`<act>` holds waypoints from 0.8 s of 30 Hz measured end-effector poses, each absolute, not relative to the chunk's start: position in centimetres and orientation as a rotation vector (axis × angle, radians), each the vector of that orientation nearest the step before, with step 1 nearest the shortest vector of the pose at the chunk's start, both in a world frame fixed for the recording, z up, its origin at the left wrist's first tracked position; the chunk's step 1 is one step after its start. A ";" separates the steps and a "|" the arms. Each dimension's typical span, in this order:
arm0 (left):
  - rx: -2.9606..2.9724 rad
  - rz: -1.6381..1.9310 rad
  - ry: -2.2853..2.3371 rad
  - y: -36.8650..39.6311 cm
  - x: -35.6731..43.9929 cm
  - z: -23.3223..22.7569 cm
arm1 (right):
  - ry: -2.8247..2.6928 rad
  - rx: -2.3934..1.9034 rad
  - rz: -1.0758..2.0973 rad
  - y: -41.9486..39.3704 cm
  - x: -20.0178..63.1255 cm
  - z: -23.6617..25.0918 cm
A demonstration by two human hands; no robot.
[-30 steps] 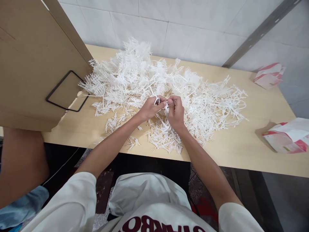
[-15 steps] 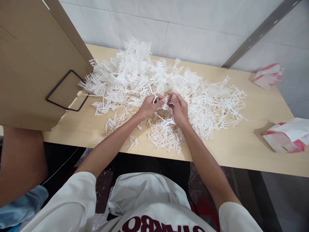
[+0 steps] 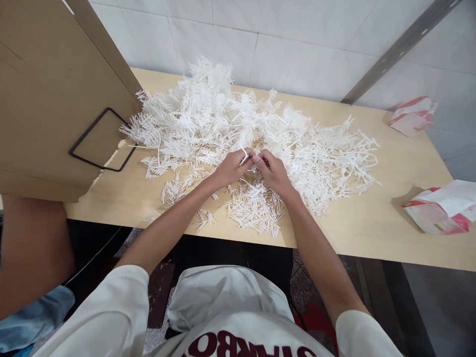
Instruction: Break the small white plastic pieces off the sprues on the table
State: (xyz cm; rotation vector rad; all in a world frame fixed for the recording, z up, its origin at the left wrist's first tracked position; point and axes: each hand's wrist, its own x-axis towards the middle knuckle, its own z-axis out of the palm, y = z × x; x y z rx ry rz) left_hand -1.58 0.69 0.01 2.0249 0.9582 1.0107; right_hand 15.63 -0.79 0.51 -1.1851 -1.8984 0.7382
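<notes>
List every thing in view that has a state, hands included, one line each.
Left hand: curled, holding a looped white strand.
Right hand: bent, meeting the left; anything pinched is hidden.
White pile: loose, tangled, spread out.
Cardboard: upright, ragged at its lower right edge.
Nearer paper bag: creased, contents not visible.
Farther paper bag: creased, contents not visible.
</notes>
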 end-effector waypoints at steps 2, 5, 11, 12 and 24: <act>2.027 1.008 0.955 0.6 -1.5 0.0 | -1.906 -1.163 0.721 -0.8 15.5 0.6; 1.967 1.051 0.934 0.2 -1.3 0.1 | -1.846 -1.129 0.738 -0.8 15.2 0.5; 1.801 1.230 1.182 0.1 -1.3 0.3 | -1.851 -1.222 0.425 -1.2 14.4 -0.3; 1.771 1.256 1.221 0.3 -1.4 0.4 | -1.851 -1.246 0.368 -1.3 14.3 -0.3; 1.884 1.253 1.058 0.9 -1.5 -0.2 | -1.860 -1.146 0.462 -0.7 15.1 0.2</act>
